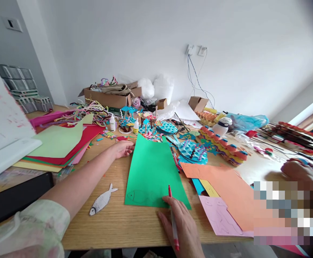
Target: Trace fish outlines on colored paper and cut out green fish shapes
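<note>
A sheet of green paper [153, 161] lies on the wooden table in front of me, with a small fish outline drawn at its lower left. My left hand [124, 148] is at the sheet's upper left edge, fingers curled in and closed on that edge. My right hand [182, 222] rests at the sheet's lower right, holding a red-and-white pen [174, 227] that points up between thumb and fingers. A white paper fish cutout [102, 201], with a dark head and scale marks, lies left of the sheet.
Coloured paper sheets [57, 141] are stacked at left, near a black flat object [19, 197]. Orange paper [226, 190] and pink paper [218, 215] lie at right. Behind are glue bottles [112, 123], blue paper crafts [191, 150] and a cardboard box [108, 98]. Another person's hand [297, 170] is at far right.
</note>
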`<state>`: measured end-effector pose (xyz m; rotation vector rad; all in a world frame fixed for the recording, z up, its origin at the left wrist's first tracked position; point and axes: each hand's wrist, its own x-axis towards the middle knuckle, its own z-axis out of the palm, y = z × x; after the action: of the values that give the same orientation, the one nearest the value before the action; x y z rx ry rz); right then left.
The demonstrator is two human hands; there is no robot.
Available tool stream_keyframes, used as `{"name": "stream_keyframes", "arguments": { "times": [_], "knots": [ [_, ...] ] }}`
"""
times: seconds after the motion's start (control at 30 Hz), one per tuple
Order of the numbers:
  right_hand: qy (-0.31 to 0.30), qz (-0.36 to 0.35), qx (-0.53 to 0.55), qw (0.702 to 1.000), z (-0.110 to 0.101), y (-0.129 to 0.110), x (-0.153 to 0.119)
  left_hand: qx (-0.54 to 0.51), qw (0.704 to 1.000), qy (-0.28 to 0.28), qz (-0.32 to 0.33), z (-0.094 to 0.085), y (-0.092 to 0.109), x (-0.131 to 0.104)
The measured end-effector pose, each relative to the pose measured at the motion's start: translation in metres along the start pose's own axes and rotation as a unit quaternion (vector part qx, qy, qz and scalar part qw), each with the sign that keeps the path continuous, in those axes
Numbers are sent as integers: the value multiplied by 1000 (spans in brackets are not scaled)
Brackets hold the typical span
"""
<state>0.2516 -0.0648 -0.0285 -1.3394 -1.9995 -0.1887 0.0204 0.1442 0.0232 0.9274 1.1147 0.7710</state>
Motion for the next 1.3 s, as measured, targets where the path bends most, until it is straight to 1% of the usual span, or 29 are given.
{"name": "stream_keyframes", "arguments": {
  "times": [0.07,0.17,0.23,0.33,0.47,0.57,0.67,0.73,0.77,0.8,0.87,0.9,0.93,0.97,1.03,1.1,1.13,1.2,1.3],
  "knots": [
    [-3,2,7,1000,-1,0,0,11,1000,-27,5,4,-1,-4],
    [-23,12,25,999,-4,0,-1,21,996,-81,8,12,0,-14],
    [-41,22,41,998,-6,1,-1,26,993,-116,5,17,0,-24],
    [-45,31,62,997,-6,0,-2,36,987,-155,-9,29,-1,-42],
    [-14,21,68,997,1,-6,-2,35,979,-201,-23,50,-10,-68],
    [29,28,50,998,10,-9,0,42,971,-233,-30,63,-19,-84],
    [64,84,40,994,14,-9,2,55,965,-255,-35,69,-26,-93],
    [69,118,56,989,12,-9,5,79,960,-266,-30,71,-30,-93],
    [70,132,68,986,9,-9,7,104,956,-273,-17,71,-32,-91],
    [68,145,80,984,6,-10,8,149,951,-271,15,70,-34,-87],
    [67,170,106,977,0,-10,12,273,926,-234,114,66,-37,-76],
    [67,183,120,974,-2,-11,13,346,901,-190,179,62,-37,-68],
    [67,194,133,970,-4,-11,13,387,884,-143,219,58,-37,-60],
    [67,203,144,966,-5,-11,13,406,874,-103,245,53,-37,-51],
    [63,215,160,961,-6,-10,13,428,857,-35,284,42,-34,-34],
    [58,221,161,960,-7,-10,12,454,834,11,315,31,-30,-18],
    [55,222,160,960,-7,-10,12,468,821,25,325,27,-28,-11],
    [47,227,159,960,-7,-9,11,500,795,41,340,21,-25,2],
    [35,230,170,958,-7,-9,11,560,754,39,341,18,-22,17]
  ]
}}
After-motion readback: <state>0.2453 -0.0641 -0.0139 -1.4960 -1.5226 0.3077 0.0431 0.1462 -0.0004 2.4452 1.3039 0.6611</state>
